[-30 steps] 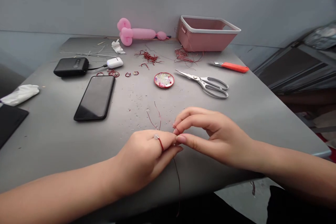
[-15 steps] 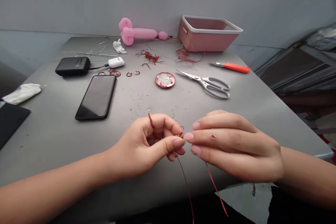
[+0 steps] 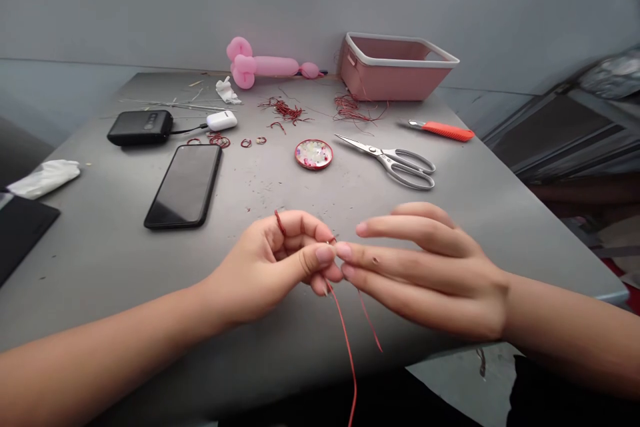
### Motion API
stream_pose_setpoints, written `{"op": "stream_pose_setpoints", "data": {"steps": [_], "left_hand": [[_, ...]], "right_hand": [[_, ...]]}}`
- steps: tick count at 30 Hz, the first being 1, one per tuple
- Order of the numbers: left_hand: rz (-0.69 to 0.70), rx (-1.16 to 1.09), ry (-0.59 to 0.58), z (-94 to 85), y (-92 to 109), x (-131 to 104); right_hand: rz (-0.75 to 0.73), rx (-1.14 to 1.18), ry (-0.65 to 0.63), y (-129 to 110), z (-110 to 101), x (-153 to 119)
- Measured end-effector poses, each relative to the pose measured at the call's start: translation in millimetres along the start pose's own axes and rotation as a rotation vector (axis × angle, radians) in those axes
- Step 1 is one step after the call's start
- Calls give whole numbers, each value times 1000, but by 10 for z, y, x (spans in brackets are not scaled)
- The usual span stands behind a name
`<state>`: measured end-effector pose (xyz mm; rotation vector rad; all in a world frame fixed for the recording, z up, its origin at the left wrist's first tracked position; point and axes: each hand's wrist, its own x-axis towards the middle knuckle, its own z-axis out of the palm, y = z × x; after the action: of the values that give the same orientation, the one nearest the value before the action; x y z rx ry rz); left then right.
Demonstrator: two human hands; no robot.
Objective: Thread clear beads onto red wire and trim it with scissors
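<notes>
Thumb and index finger of my left hand (image 3: 285, 267) pinch a small piece of red cord, and a red cord ring circles its index finger. From that pinch a long red cord (image 3: 345, 327) hangs down past the table's front edge. My right hand (image 3: 430, 267) touches the same spot with its fingertips, the upper fingers spread; a shorter red cord end (image 3: 371, 323) hangs beneath them. The small knotted part between the fingertips is mostly hidden.
Beyond my hands lie a lid of beads (image 3: 313, 155), scissors (image 3: 387, 159), an orange cutter (image 3: 447, 131) and red cord scraps (image 3: 285, 109). A black phone (image 3: 184, 185) and power bank (image 3: 140, 127) are left. A pink basket (image 3: 400, 80) and balloon (image 3: 275, 66) stand behind.
Both hands have shifted slightly left and my right hand's upper fingers have spread. The cord end under my right hand has moved left and shows shorter.
</notes>
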<state>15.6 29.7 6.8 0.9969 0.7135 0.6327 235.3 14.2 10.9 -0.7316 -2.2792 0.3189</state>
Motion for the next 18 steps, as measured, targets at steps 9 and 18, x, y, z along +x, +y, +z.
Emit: {"op": "stream_pose_setpoints", "data": {"steps": [9, 18], "left_hand": [[247, 505, 37, -132, -62, 36], [90, 239, -126, -72, -21, 29]], "right_hand": [[187, 441, 64, 103, 68, 56], [143, 401, -195, 135, 101, 97]]}}
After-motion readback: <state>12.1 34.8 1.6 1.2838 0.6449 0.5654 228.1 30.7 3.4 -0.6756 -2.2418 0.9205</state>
